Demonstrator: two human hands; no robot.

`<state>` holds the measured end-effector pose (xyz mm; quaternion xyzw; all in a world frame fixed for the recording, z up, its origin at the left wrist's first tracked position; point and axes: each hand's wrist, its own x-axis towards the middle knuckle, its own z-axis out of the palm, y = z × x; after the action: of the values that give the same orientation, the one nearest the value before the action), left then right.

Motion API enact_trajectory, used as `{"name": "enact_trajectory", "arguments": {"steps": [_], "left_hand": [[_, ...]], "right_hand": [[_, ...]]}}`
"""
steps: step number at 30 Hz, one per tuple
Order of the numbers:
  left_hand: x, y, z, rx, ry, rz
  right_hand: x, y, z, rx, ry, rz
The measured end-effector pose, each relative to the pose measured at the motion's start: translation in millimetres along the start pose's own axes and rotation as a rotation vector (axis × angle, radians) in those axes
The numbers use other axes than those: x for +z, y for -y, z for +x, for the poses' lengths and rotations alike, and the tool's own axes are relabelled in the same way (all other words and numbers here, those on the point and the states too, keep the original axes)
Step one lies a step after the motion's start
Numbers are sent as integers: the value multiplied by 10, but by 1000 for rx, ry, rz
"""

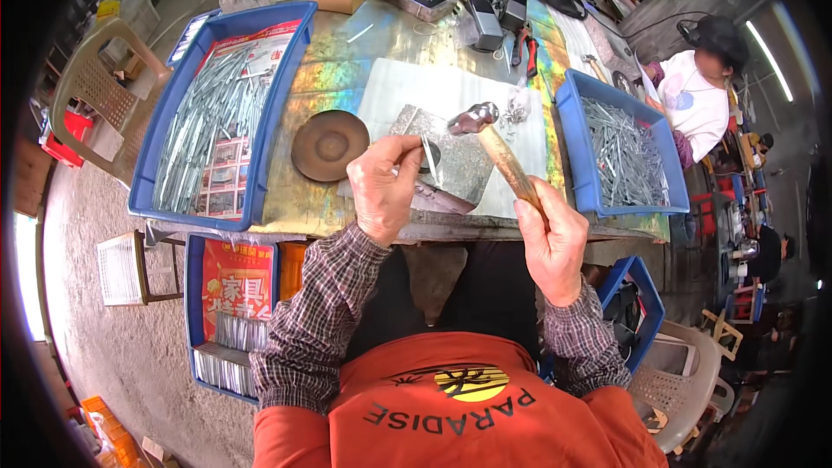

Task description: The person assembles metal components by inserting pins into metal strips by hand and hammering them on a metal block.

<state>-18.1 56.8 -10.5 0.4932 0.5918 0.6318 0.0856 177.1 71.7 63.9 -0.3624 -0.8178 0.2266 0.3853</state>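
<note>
Pale wood filled the right hand (555,238), whose fingers were wrapped around the handle of a hammer (510,162); its steel head slanted up and left, level with the space between the two hands. Thumb and forefinger of the left hand (381,186) were pinched together on a thin metal strip (428,159), which stood out just right of the fingertips, over a grey metal block (464,175). Whether the strip touched the block could not be told.

White sheeting (390,87) spread beyond both hands, and a round brown dish (325,146) lay just left of the left hand. Farther left, a blue tray (192,218) held long metal pieces (208,113) over printed paper (232,175) with small coloured pictures and fine print too small to read. Right of the right hand, a second blue tray (574,143) held a heap of similar pieces (620,156).

Below and left of the left hand, a blue crate (194,295) contained a red sheet (238,264) bearing large, pale characters. Nearer the body than both hands, the orange-red shirt (416,360) carried dark capitals, upside down in view, beside a yellow disc with a dark plant-like figure.
</note>
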Motion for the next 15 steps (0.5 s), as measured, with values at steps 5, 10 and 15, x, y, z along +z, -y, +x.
{"name": "enact_trajectory", "arguments": {"steps": [5, 10, 15], "left_hand": [[-64, 17, 71, -376, 34, -593], [-150, 59, 46, -545, 28, -837], [-207, 108, 19, -568, 9, -887]], "right_hand": [[112, -269, -110, -99, -90, -127], [280, -446, -216, -91, -129, -308], [431, -541, -253, -118, -167, -417]]}}
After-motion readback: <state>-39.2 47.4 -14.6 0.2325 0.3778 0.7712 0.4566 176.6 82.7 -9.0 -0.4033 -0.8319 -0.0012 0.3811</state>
